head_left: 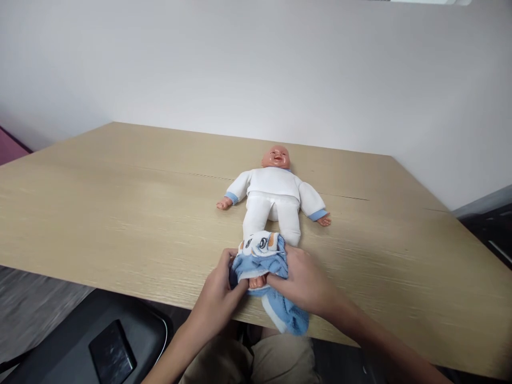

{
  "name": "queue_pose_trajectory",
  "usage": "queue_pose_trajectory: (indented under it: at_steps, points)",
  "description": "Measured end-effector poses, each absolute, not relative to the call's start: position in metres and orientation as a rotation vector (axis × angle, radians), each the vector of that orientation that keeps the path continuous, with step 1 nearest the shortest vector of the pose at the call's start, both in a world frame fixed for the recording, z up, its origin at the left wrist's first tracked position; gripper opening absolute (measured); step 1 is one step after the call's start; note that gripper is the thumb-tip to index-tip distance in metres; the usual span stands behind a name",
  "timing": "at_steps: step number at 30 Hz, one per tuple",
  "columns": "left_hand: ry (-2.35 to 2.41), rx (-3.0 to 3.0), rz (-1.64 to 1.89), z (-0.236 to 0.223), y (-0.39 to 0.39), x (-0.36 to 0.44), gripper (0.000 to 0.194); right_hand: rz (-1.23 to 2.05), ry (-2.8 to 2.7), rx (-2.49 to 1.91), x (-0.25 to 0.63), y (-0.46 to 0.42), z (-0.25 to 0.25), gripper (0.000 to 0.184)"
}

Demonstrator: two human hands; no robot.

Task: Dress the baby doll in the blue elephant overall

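Note:
A baby doll (274, 189) in white clothes with blue cuffs lies on its back on the wooden table (120, 213), head pointing away from me. A blue and white garment (262, 256) with cartoon eyes is bunched over its feet at the near edge. My left hand (222, 282) pinches the garment's left side. My right hand (302, 280) grips its right side, thumb by a bare doll foot (257, 281). A blue part of the garment hangs over the table edge (288, 317).
A black chair seat (80, 341) with a dark phone (111, 352) on it stands below the table at the lower left. A white wall runs behind the table. Dark furniture (492, 229) shows at the right edge.

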State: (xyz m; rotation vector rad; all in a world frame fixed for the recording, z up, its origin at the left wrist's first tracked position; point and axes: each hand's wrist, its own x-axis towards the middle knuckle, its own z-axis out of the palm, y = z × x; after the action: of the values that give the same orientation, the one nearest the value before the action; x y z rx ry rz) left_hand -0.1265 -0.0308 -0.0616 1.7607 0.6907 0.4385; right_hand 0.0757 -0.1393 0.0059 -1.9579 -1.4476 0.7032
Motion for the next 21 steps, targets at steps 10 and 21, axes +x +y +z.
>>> queue_pose_trajectory:
  at_steps: [10, 21]
  points:
    - [0.606, 1.788, 0.709, -0.063, -0.002, -0.111, 0.033, 0.571, -1.608, -1.754, 0.120, -0.123, -0.001, 0.019]
    - [0.345, 1.706, 0.275, -0.037, 0.062, -0.110, 0.046, 1.075, -1.118, -1.281, 0.157, -0.111, -0.028, 0.059]
